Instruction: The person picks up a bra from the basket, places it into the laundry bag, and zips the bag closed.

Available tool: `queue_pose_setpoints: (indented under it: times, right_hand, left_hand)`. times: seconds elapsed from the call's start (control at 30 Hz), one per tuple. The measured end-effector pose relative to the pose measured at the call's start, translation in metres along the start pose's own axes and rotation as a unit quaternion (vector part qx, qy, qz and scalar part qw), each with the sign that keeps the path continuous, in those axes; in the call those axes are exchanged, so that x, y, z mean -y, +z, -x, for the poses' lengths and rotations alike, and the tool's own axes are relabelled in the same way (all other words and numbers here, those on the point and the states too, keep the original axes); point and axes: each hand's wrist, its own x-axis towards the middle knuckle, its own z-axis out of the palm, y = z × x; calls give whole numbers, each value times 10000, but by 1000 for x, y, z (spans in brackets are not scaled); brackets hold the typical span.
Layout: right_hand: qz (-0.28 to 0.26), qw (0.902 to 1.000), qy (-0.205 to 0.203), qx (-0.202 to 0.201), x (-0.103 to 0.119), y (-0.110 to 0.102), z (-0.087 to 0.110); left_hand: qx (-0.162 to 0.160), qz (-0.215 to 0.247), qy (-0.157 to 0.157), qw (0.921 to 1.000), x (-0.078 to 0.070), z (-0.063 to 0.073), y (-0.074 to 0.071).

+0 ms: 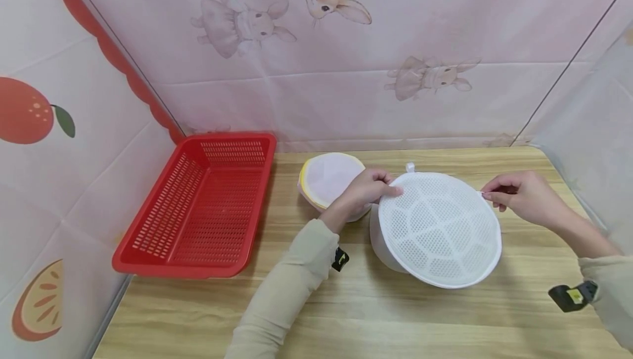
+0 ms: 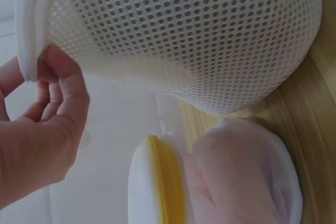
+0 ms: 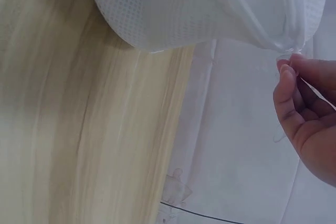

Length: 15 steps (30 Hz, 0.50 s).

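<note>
A white mesh laundry bag [image 1: 440, 230], round with a flat mesh top, stands tilted on the table. My left hand [image 1: 371, 187] pinches its rim at the left, thumb on top; in the left wrist view the curled fingers of this hand [image 2: 52, 108] lie under the white edge. At the right side of the rim, my right hand [image 1: 526, 197] pinches a small tab between thumb and forefinger. A gap between the top and the wall of the bag [image 3: 173, 14] shows near that pinch in the right wrist view.
A smaller pale pink mesh bag with yellow trim [image 1: 332, 178] stands behind my left forearm. The red plastic basket [image 1: 262, 205] is on the left of the wooden table [image 1: 356, 315]. Printed wall sheets [image 1: 296, 100] border the table at the back and sides.
</note>
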Motion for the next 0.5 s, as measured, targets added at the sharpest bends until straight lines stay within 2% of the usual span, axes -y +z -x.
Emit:
queue_pose_setpoints:
  times: [0.2, 0.37, 0.43, 0.5]
  right_hand:
    - [186, 9997, -35, -127, -1, 1, 5]
    - [150, 9996, 15, -230, -3, 1, 8]
    - [69, 9997, 2, -222, -5, 0, 9]
    - [-21, 9998, -18, -201, -6, 0, 11]
  left_hand:
    - [-694, 78, 130, 9975, 2, 1, 3]
    - [-1300, 104, 40, 9914, 2, 3, 0]
    - [-1391, 255, -25, 9900, 3, 3, -2]
    - [-1344, 418, -52, 9900, 3, 4, -4]
